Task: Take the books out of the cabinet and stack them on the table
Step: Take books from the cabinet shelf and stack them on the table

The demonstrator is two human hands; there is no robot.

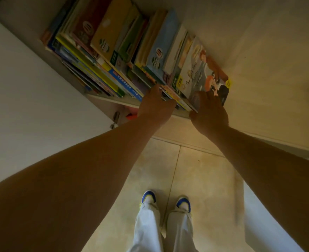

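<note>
Several picture books [117,51] stand and lean in a row on the cabinet shelf [113,100]. The rightmost book [201,73] has a grey illustrated cover with red-haired figures and tilts outward. My right hand [211,110] grips the lower corner of that book, fingers over its cover and thumb below its edge. My left hand [155,106] reaches into the row just left of it, fingers pushed between the book spines so their tips are hidden. The table is not in view.
The open white cabinet door [32,97] stands at the left with a hinge [116,117] near the shelf. The cabinet's side panel [268,70] is at the right. Below are a tiled floor [195,170] and my shoes [165,200].
</note>
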